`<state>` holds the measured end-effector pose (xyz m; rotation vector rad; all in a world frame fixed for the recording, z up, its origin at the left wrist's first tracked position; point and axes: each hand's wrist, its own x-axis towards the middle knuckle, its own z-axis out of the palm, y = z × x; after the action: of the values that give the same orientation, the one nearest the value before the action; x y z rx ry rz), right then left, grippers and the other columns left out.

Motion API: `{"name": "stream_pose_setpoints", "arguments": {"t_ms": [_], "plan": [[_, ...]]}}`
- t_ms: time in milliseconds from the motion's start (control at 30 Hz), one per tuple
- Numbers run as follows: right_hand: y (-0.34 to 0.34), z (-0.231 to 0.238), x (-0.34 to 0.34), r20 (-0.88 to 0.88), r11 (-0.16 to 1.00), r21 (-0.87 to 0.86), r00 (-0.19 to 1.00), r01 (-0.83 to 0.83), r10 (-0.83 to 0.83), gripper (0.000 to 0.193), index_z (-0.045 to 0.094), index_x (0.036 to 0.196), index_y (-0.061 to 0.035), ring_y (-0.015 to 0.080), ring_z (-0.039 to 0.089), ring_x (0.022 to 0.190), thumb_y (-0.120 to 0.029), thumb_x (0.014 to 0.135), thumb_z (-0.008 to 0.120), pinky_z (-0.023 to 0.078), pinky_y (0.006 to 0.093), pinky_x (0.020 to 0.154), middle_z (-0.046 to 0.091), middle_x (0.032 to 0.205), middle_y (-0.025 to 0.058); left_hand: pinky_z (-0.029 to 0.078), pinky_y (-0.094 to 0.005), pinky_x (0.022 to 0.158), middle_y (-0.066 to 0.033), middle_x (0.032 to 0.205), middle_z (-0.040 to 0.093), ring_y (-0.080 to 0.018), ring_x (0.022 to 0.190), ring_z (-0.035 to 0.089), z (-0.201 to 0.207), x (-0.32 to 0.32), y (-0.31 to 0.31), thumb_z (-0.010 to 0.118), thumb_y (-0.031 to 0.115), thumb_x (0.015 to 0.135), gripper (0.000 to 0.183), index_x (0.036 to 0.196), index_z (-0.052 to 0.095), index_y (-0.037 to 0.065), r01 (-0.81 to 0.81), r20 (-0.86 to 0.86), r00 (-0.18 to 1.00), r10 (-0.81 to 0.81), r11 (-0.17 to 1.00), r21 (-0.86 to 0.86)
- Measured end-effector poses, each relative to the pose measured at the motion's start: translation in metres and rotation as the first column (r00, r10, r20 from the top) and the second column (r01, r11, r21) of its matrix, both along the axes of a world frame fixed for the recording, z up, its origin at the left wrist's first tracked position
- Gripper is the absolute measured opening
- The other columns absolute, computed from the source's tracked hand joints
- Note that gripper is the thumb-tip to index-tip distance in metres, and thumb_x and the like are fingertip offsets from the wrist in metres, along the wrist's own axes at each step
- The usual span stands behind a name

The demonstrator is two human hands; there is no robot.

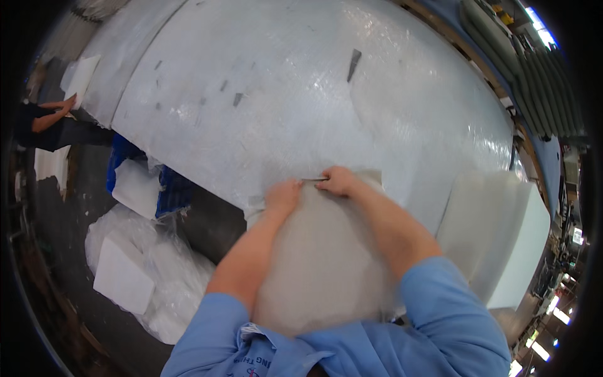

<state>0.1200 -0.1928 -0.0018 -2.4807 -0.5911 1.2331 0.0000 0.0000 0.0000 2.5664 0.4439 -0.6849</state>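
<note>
My right hand point(339, 181) is closed over the top edge of a bundle wrapped in bubble wrap point(320, 264), fingers curled down on the film and pinching what looks like a thin dark strip or blade point(313, 180) that runs toward the left hand; it is too small for me to say which. My left hand point(282, 196) sits just beside it, also clenched on the same top edge, knuckles up, pressing the wrap down.

The bundle is a rounded, greyish-white mass, cloudy and semi-transparent, with the fine dotted texture of the bubbles showing across its face. It bulges between my two forearms and reaches from my hands back to my chest, where it meets my blue sleeves point(452, 308). Its far edge lies against the near edge of the work table point(207, 182).

The table is covered by a wide sheet of the same bubble film point(301, 88), shiny, with a few small dark scraps point(353, 64) on it. At the table's right near corner stand white foam slabs point(502, 232). Left of the table, on the floor, lie a bag of white foam blocks point(135, 270) and a blue crate point(166, 191). At the far left another person's arm point(53, 116) rests near a white sheet point(81, 78).
</note>
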Motion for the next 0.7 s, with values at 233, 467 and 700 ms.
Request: {"name": "stream_pose_setpoints", "arguments": {"t_ms": [233, 467, 700], "plan": [[-0.062, 0.041, 0.004, 0.120, 0.986, -0.156, 0.992, 0.056, -0.037, 0.043, 0.075, 0.111, -0.0083, 0.0385, 0.068, 0.111, -0.047, 0.102, 0.060, 0.054, 0.0494, 0.093, 0.074, 0.114, 0.0185, 0.052, -0.0564, 0.082, -0.0203, 0.096, 0.074, -0.0438, 0.094, 0.070, -0.005, -0.041, 0.031, 0.052, 0.039, 0.106, 0.037, 0.097, 0.069, 0.007, 0.074, 0.113, 0.991, -0.074, 0.997, 0.003], [-0.068, 0.009, -0.008, 0.360, 0.991, -0.010, 0.925, 0.135, -0.123, 0.043, 0.070, 0.095, -0.0053, 0.0439, 0.068, 0.094, -0.044, 0.104, 0.055, 0.053, 0.0545, 0.080, 0.073, 0.094, 0.0214, 0.049, -0.0586, 0.079, -0.0217, 0.079, 0.069, -0.0458, 0.086, 0.067, -0.007, -0.031, 0.020, 0.059, 0.029, 0.103, 0.031, 0.084, 0.063, 0.005, -0.017, 0.258, 0.966, -0.005, 0.996, 0.084], [-0.059, 0.008, 0.003, 0.364, 0.994, -0.034, 0.928, 0.100, -0.081, 0.045, 0.070, 0.094, -0.0037, 0.0436, 0.069, 0.095, -0.044, 0.104, 0.055, 0.053, 0.0541, 0.082, 0.073, 0.095, 0.0214, 0.049, -0.0574, 0.075, -0.0218, 0.080, 0.069, -0.0452, 0.082, 0.066, -0.011, -0.025, 0.021, 0.061, 0.030, 0.101, 0.030, 0.084, 0.065, 0.006, -0.002, 0.329, 0.943, -0.044, 0.991, 0.137]]}}
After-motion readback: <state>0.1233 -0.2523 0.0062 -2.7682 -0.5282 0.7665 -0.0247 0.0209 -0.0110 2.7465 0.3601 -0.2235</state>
